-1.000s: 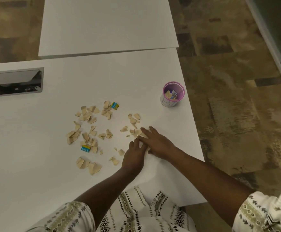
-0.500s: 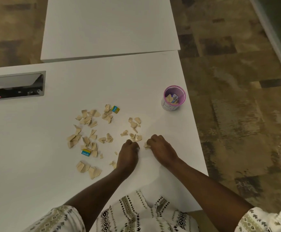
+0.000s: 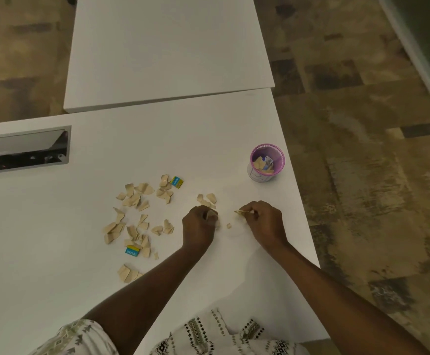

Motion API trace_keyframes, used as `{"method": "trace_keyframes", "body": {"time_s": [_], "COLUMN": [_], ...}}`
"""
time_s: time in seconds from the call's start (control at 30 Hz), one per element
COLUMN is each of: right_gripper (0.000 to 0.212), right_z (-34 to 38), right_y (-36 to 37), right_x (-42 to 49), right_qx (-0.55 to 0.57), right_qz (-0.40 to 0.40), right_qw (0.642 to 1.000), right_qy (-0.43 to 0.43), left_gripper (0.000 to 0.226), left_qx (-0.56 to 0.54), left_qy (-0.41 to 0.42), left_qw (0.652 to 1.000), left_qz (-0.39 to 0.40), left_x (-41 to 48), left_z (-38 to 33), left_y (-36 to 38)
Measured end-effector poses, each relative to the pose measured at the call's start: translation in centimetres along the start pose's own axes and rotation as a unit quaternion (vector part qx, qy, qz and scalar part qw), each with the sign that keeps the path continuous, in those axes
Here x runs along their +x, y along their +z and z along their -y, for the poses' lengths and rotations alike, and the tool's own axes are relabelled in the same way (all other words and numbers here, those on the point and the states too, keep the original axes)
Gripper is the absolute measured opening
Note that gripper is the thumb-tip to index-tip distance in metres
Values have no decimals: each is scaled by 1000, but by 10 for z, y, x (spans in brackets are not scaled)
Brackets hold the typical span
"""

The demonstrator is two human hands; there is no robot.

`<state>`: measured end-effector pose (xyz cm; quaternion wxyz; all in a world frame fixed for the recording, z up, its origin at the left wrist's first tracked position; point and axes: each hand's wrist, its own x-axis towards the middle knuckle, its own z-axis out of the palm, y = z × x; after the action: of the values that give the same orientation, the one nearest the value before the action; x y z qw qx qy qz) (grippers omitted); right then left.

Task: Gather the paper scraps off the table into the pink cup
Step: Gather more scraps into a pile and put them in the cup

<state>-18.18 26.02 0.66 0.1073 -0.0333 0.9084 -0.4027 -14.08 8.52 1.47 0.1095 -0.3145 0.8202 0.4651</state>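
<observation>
Tan paper scraps [image 3: 137, 221] lie scattered left of the upright pink cup [image 3: 267, 162], which already holds a few torn pieces.

Dim, warm indoor light; the flat white surface [image 3: 55, 252] shows soft shadows, slight overall blur, wide-angle bending at edges.

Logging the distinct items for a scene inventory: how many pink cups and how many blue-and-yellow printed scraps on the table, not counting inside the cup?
pink cup: 1
blue-and-yellow printed scraps: 2
Total: 3
</observation>
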Motion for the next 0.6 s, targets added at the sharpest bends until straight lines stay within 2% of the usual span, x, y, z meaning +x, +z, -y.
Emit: {"method": "trace_keyframes", "body": {"time_s": [0.23, 0.33, 0.6], "right_gripper": [13, 14, 18], "right_z": [25, 32, 45], "right_y": [-44, -64, -83], "right_x": [47, 72, 115], "right_qx": [92, 58, -24], "right_qz": [-106, -141, -96], "right_qw": [987, 984, 982], "right_qy": [76, 95, 158], "left_gripper": [13, 12, 12], "left_qx": [-89, -120, -99], "left_qy": [41, 46, 32], "left_qw": [995, 992, 994], "left_qz": [6, 11, 41], "left_x": [21, 35, 64], "left_z": [-82, -123, -182], "left_y": [8, 15, 39]}}
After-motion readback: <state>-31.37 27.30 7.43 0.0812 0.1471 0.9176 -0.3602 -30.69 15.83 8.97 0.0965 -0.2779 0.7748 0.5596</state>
